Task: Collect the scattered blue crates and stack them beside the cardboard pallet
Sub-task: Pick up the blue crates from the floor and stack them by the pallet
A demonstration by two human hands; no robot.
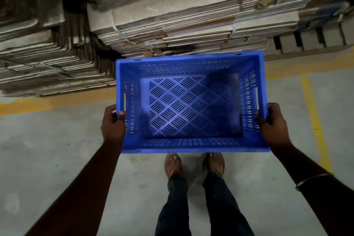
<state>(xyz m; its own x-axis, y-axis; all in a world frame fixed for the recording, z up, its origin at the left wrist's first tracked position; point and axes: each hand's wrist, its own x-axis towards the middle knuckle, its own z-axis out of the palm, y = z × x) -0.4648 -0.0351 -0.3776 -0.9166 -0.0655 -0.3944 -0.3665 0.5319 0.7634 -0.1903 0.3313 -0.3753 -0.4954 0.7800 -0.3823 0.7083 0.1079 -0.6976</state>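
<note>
An empty blue crate with a slotted floor and vented walls hangs in front of me above the concrete floor. My left hand grips its left rim, thumb over the edge. My right hand grips the right rim the same way. Just beyond the crate's far edge stands the cardboard pallet, a strapped stack of flattened cartons. No other blue crate shows in this view.
A second stack of flattened cartons stands at the left. Yellow floor lines run along the stacks and down the right side. My feet in sandals stand on grey concrete under the crate's near edge.
</note>
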